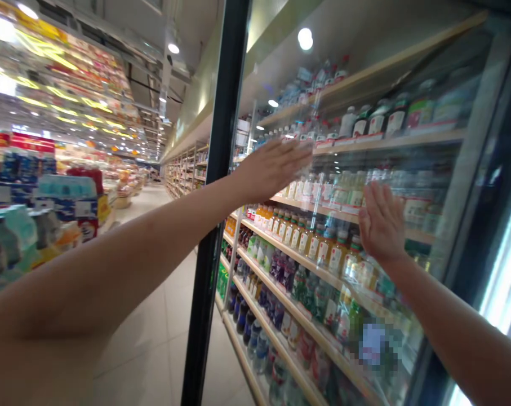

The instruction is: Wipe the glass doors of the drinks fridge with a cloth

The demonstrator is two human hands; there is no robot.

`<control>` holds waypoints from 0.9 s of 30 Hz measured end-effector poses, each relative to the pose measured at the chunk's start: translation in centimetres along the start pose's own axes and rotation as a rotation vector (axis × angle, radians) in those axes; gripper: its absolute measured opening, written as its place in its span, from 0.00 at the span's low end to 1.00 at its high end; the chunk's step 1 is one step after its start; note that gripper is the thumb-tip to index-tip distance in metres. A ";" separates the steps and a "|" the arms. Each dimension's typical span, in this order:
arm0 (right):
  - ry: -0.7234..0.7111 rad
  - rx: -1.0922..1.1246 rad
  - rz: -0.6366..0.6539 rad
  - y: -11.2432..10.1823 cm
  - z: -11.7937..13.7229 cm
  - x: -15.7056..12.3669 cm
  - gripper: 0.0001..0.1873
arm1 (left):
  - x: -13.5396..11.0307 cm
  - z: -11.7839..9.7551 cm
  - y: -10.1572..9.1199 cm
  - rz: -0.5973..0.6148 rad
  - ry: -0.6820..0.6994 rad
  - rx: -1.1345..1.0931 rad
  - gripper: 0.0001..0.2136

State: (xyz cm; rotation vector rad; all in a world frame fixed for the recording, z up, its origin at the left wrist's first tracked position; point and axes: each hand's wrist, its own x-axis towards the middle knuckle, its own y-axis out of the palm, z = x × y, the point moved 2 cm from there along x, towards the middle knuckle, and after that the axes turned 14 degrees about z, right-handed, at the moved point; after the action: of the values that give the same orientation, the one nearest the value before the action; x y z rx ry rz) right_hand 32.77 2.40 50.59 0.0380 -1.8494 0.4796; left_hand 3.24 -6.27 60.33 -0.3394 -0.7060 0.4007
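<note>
A tall glass door (214, 186) with a dark frame stands in front of me. My left hand (276, 168) reaches across the frame and lies flat along the glass, fingers stretched out to the right. Lower and to the right, my right hand (382, 223) is raised with its fingers pointing up, open at the pane. Neither hand holds anything. Whether each palm presses on the glass I cannot tell. Rows of bottles (303, 239) on wooden shelves show in the pane, seen through it or reflected.
At the far right is a bright light strip (509, 282) beside a dark upright. Shrink-wrapped bottle packs (10, 237) and stacked boxes (65, 206) stand on the left. A tiled aisle floor (154, 316) runs back past long shelves (185, 169).
</note>
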 end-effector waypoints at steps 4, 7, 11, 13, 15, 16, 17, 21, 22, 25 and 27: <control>-0.004 -0.012 0.001 0.3 0.0 0.2 0.31 | 0.8 0.8 0.2 -0.094 -0.235 -0.040 0.26; 0.016 -0.008 0.024 0.4 0.1 0.3 0.31 | 0.0 -2.0 1.9 -0.066 -0.058 -0.009 0.25; 0.031 -0.007 0.038 0.6 0.2 0.5 0.31 | -0.8 -2.5 3.2 0.021 0.163 0.014 0.24; 0.032 -0.003 0.041 0.7 0.1 0.6 0.30 | -0.3 -0.5 2.8 -0.019 0.017 -0.017 0.24; 0.034 0.024 0.026 0.9 -0.1 0.5 0.30 | 0.3 1.0 2.4 -0.073 -0.151 -0.056 0.24; 0.048 0.045 0.003 0.9 -0.2 0.5 0.30 | 0.4 1.1 2.4 -0.096 -0.214 -0.071 0.25; 0.073 0.066 -0.031 1.0 -0.4 0.4 0.30 | 0.4 0.7 2.5 -0.115 -0.255 -0.080 0.25; 0.172 0.102 -0.145 1.3 -0.9 0.1 0.30 | -1.5 -4.6 4.7 -0.077 -0.037 -0.044 0.25; 0.173 0.097 -0.152 1.4 -1.0 0.1 0.29 | -2.0 -5.9 5.3 -0.040 0.113 -0.019 0.24; 0.141 0.080 -0.170 1.6 -1.0 0.1 0.29 | -2.6 -6.0 5.8 0.042 0.317 0.022 0.25; 0.123 0.078 -0.180 1.6 -1.1 0.0 0.29 | -1.6 -3.1 5.1 0.025 0.130 0.000 0.26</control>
State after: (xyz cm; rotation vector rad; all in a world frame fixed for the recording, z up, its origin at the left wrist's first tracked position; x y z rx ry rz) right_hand 33.32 4.25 50.40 0.2211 -1.6889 0.4184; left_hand 3.04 -3.12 55.04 -0.3708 -0.5750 0.3987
